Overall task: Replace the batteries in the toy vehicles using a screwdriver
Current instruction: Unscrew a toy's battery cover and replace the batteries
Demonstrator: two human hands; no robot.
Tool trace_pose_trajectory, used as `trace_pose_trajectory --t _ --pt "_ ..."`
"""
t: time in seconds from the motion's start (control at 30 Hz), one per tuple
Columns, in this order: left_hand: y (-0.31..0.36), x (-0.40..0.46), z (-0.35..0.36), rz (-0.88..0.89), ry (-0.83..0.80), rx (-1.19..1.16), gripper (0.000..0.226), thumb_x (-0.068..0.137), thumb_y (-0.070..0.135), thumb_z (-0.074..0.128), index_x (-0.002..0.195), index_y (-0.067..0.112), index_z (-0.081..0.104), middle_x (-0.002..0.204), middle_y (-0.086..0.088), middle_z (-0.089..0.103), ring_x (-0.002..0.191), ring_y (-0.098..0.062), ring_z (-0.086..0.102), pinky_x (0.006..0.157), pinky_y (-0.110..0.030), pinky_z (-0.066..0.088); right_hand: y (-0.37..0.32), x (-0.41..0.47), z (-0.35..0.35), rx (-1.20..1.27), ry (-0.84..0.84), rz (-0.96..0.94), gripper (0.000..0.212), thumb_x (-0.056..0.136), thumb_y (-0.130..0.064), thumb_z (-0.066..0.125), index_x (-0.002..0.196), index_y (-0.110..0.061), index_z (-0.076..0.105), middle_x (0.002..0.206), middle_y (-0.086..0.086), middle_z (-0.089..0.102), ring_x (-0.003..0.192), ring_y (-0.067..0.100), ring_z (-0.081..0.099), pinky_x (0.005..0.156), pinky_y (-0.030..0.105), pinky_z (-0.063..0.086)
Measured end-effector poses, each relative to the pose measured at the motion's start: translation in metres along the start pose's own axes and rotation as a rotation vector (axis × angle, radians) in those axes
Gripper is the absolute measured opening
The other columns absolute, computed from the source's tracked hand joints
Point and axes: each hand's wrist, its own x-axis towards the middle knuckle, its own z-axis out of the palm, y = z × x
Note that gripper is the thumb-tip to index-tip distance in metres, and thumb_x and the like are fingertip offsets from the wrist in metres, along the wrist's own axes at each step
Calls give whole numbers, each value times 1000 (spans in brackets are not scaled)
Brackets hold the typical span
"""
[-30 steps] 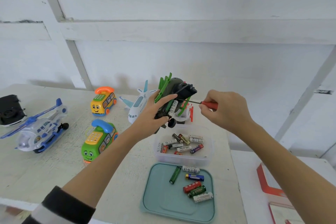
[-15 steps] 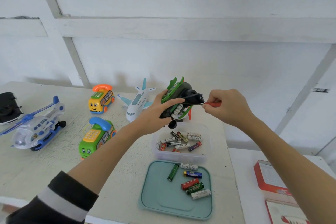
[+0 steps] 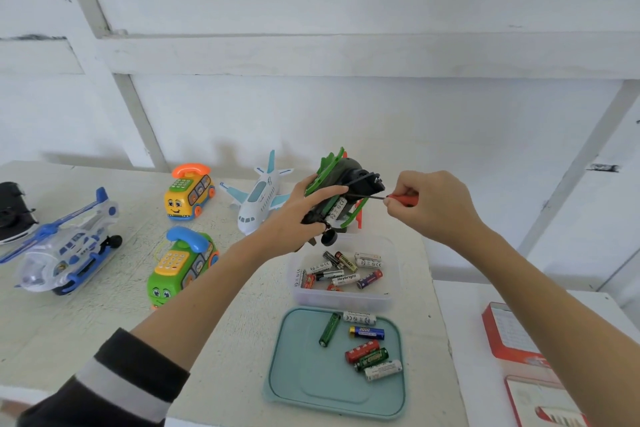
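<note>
The left hand (image 3: 294, 215) holds a dark green and black plastic toy vehicle with bright green fins (image 3: 337, 196) up in the air above the clear plastic tub of loose batteries (image 3: 343, 274), its fingers curled round the body with the underside turned toward the right hand. The right hand (image 3: 433, 204) pinches the red handle of a slim screwdriver (image 3: 388, 198) between thumb and fingertips, with the dark shaft pointing left into the toy's underside near the open battery bay.

The step in hand looks like working a battery or the bay cover with the tip. To do it well, the toy should be braced firmly so it cannot twist, the shaft kept in line with whatever it bears on, and the pressure kept light so the tip does not slip toward the holding fingers. Staying above the tub means anything that drops lands there.

The toy is tilted, one small black wheel hanging at its lower end, a black hinged flap standing open at the top. White-labelled cells show seated side by side in the bay. A teal plastic lid (image 3: 294, 385) on the white worktop (image 3: 104, 315) carries six more batteries.
</note>
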Motion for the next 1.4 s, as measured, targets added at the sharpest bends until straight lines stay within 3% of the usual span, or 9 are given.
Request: trace_pose_trajectory --t 0.07,0.23,0.57,0.73,0.87,0.97,1.07,1.3,1.4 --pt "1 -1 1 19 -2 -32 77 86 -2 54 128 60 43 155 12 15 115 -2 40 85 -13 49 -4 0 3 -35 -20 -21 16 77 -22 65 68 -10 59 59 5 63 61 24 55 54 22 36" --pt "0 -1 -1 30 -10 -18 78 84 -1 54 127 63 44 156 12 15 128 -10 33 94 -23 47 -6 3 2 -10 -65 -1 22 77 -21 65 60 -16 50 54 2 56 55 19 45 51 21 31" --pt "2 0 1 5 -51 63 75 85 -1 51 132 56 43 157 11 10 130 -18 36 95 -33 49 -1 10 -5 9 -177 60 16 73 -21 66 61 -14 58 54 -5 55 59 13 48 54 22 33" --pt "-2 5 -3 -17 -27 -68 75 85 -3 52 131 55 47 153 13 14 108 -18 55 70 -33 59 2 6 -6 32 -139 74 15 75 -22 67 64 -14 61 61 -3 63 67 18 58 62 26 43" --pt "-1 6 -2 -36 2 -200 70 87 -5 51 130 50 47 150 2 24 113 -5 50 83 -18 54 1 3 3 83 -32 84 17 79 -23 66 67 -12 60 63 2 64 65 20 59 57 24 39" --pt "0 4 -2 -59 18 -325 67 87 -1 52 128 53 49 145 1 32 118 -23 53 97 -34 52 -2 0 11 124 29 91 18 81 -25 66 70 -12 59 66 0 66 64 19 59 53 20 35" --pt "2 2 -4 -73 38 -391 69 90 -6 49 126 52 49 144 1 35 111 -24 59 94 -41 54 -4 2 16 153 57 82 18 81 -25 66 70 -13 59 67 0 67 64 19 59 54 22 38" --pt "6 -1 -8 -29 72 -410 69 91 -8 49 126 51 47 142 3 37 102 -18 59 87 -26 54 -8 7 17 216 70 58 17 81 -25 67 71 -12 62 65 0 67 62 20 60 58 31 47" --pt "6 -2 -11 -11 68 -402 69 90 -5 51 125 54 49 141 3 37 107 -21 59 90 -32 55 -9 9 16 243 56 62 17 80 -24 68 70 -11 62 64 1 66 62 20 60 60 34 49"
